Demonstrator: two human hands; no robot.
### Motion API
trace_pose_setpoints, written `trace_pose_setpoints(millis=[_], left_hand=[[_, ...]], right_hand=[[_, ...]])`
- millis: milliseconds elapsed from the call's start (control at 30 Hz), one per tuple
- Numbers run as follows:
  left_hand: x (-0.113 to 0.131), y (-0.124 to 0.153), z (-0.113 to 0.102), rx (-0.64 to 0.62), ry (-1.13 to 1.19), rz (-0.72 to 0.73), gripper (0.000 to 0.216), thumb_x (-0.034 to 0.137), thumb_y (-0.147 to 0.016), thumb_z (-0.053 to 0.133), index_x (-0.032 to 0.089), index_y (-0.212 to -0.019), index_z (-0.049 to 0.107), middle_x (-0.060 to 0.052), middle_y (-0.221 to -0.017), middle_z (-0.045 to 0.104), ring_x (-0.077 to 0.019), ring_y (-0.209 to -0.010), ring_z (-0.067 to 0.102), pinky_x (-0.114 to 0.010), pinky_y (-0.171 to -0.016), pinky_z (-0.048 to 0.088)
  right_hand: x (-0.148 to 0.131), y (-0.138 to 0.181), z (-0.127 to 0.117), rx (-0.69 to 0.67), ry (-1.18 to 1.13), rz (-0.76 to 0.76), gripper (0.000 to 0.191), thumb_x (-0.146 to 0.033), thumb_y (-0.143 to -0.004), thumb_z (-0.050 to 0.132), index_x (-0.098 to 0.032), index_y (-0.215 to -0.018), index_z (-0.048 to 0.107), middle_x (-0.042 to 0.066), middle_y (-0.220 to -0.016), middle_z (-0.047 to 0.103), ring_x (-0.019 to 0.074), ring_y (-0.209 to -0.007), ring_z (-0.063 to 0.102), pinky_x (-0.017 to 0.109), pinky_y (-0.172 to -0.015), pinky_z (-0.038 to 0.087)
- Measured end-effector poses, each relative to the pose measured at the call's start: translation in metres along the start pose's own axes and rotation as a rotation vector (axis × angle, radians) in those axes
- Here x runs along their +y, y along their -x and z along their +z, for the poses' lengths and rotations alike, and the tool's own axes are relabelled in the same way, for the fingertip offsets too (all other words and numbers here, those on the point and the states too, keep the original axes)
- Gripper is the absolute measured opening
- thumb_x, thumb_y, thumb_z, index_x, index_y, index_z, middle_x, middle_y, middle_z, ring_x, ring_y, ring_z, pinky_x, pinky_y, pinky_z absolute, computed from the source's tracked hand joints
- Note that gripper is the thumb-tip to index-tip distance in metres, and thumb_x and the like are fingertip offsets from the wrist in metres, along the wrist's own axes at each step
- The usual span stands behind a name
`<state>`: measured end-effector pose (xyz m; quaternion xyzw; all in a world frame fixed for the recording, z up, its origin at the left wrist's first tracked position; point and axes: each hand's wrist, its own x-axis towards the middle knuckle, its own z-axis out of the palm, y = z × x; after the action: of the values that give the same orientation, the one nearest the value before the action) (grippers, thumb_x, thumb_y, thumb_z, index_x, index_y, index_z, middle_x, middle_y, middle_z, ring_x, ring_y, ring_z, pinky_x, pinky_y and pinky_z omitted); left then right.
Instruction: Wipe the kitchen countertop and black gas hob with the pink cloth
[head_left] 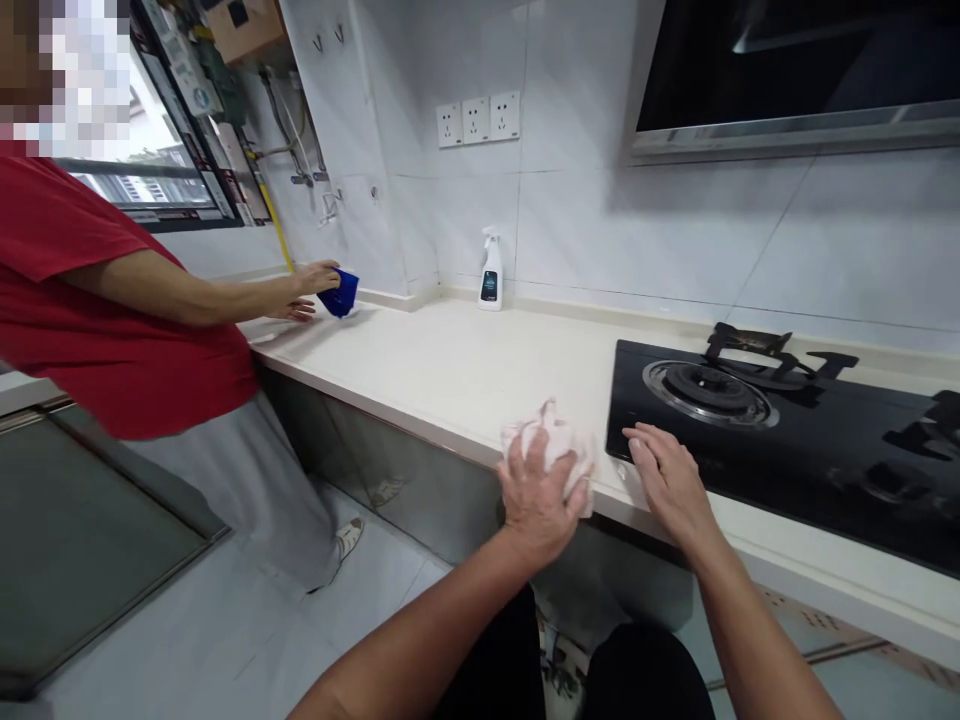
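My left hand (536, 495) is closed on a crumpled pale pink cloth (551, 435), pressing it onto the cream countertop (450, 370) near its front edge. Just right of it, my right hand (667, 480) lies flat with its fingers spread, its fingertips resting on the front left corner of the black glass gas hob (787, 440). The cloth sits a little left of the hob's edge.
A person in a red shirt (97, 320) stands at the left, with a hand on a blue cloth (341, 293) on the counter's far end. A white spray bottle (491, 270) stands against the tiled wall. Burner grates (742, 355) sit on the hob; a range hood (795, 80) hangs above.
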<state>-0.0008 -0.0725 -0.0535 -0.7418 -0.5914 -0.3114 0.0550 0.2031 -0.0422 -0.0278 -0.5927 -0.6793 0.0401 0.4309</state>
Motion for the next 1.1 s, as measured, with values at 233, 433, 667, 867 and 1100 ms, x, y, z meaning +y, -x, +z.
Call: trace_pose_setpoints(millis=[233, 433, 667, 867, 1100], left_hand=[[0.064, 0.004, 0.005, -0.078, 0.136, 0.182, 0.079, 0.037, -0.096, 0.058, 0.022, -0.169, 0.030, -0.020, -0.170, 0.033, -0.0495, -0.153, 0.030, -0.074, -0.112, 0.040], [-0.007, 0.005, -0.029, 0.004, 0.492, 0.503, 0.048, 0.027, -0.099, 0.053, 0.025, -0.146, 0.059, -0.013, -0.163, 0.047, -0.0297, -0.151, 0.043, -0.050, -0.120, 0.043], [-0.050, -0.066, -0.050, 0.126, 0.294, 0.097, 0.026, 0.026, -0.100, 0.051, 0.026, -0.113, 0.073, -0.009, -0.135, 0.066, -0.0263, -0.134, 0.056, -0.045, -0.114, 0.045], [-0.049, -0.118, -0.036, -0.195, 0.045, 0.024, 0.026, 0.033, -0.098, 0.055, 0.028, -0.112, 0.078, -0.007, -0.135, 0.069, -0.0293, -0.133, 0.055, -0.046, -0.111, 0.043], [-0.058, -0.115, -0.035, -0.244, 0.018, 0.016, 0.031, 0.037, -0.097, 0.052, 0.027, -0.111, 0.078, -0.006, -0.127, 0.073, -0.0297, -0.128, 0.058, -0.045, -0.112, 0.042]], right_hand=[[-0.052, 0.012, -0.002, -0.099, -0.130, -0.261, 0.047, -0.049, -0.107, 0.038, -0.022, -0.128, 0.070, 0.012, -0.140, 0.066, 0.0249, -0.133, 0.058, 0.046, -0.117, 0.044], [-0.058, 0.021, 0.014, -0.144, 0.057, -0.332, 0.047, -0.046, -0.109, 0.038, -0.020, -0.138, 0.063, 0.013, -0.145, 0.062, 0.0250, -0.136, 0.054, 0.046, -0.117, 0.043], [-0.075, 0.026, 0.022, -0.146, 0.364, -0.364, 0.069, -0.046, -0.080, 0.082, -0.022, -0.141, 0.059, 0.017, -0.151, 0.053, 0.0429, -0.139, 0.044, 0.060, -0.112, 0.041], [-0.072, 0.023, 0.017, -0.170, 0.420, -0.361, 0.071, -0.052, -0.080, 0.086, -0.024, -0.139, 0.059, 0.016, -0.148, 0.056, 0.0355, -0.124, 0.055, 0.050, -0.104, 0.047], [-0.017, 0.036, -0.025, -0.134, 0.437, -0.378, 0.072, -0.056, -0.079, 0.086, -0.024, -0.138, 0.061, 0.017, -0.149, 0.055, 0.0350, -0.129, 0.055, 0.048, -0.101, 0.048]])
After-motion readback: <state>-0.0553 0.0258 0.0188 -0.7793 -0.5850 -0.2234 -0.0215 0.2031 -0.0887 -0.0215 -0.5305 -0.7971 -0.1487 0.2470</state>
